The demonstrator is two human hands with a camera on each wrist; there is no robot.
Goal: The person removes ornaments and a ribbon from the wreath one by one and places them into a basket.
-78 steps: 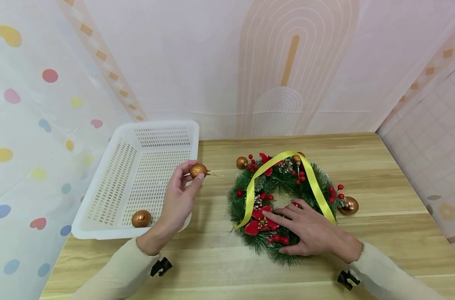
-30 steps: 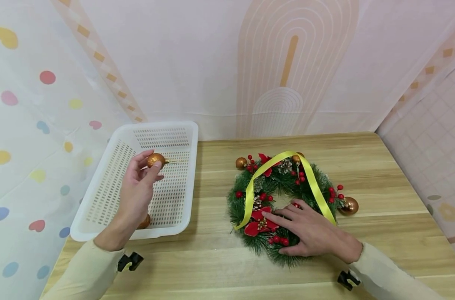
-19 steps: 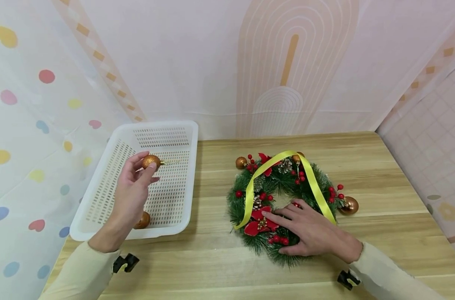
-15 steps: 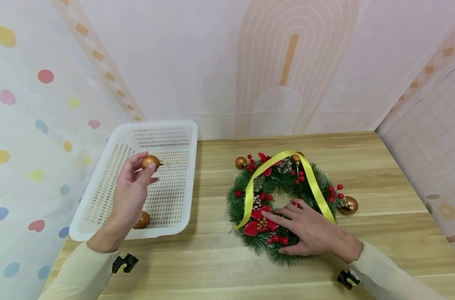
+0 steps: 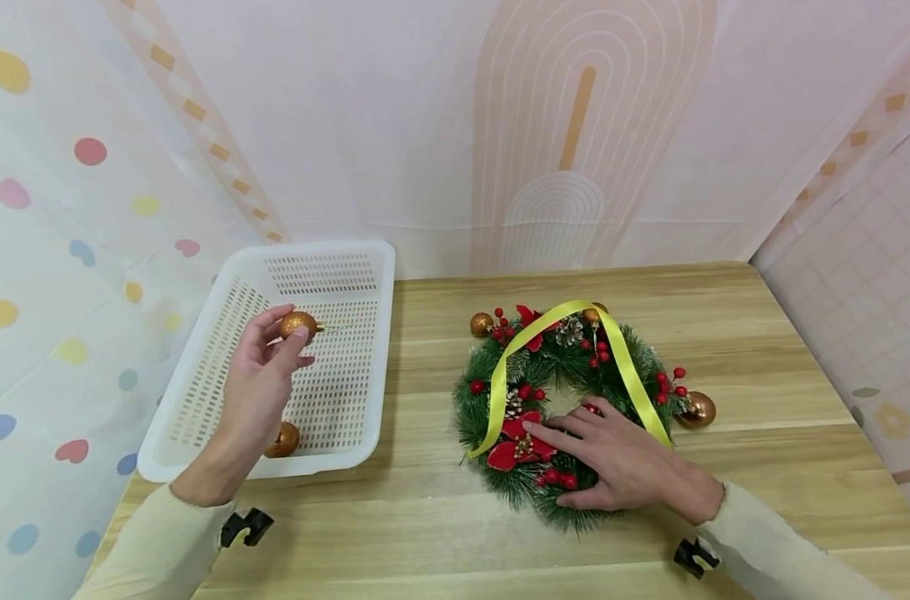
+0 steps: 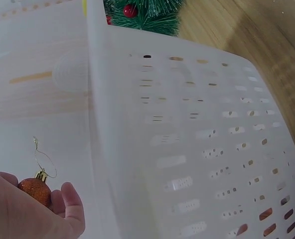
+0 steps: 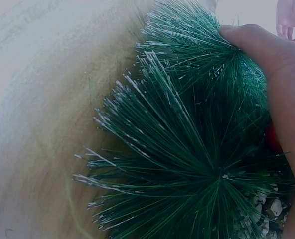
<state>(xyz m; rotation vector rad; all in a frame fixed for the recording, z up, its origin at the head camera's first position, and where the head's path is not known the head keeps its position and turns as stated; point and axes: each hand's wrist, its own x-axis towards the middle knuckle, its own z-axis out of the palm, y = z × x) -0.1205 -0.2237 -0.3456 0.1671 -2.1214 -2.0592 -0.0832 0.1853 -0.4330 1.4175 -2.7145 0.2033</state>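
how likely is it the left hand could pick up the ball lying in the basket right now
Probably not as it stands: the left hand is pinching a glittery ball. The white basket is open on top, so once emptied, that hand could likely reach the lower ball.

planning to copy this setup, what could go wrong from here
The glittery bauble could slip from the fingertips of the left hand, held over the basket, and might knock the other bauble inside. The right hand, resting on the wreath, may drag the yellow ribbon lying across it.
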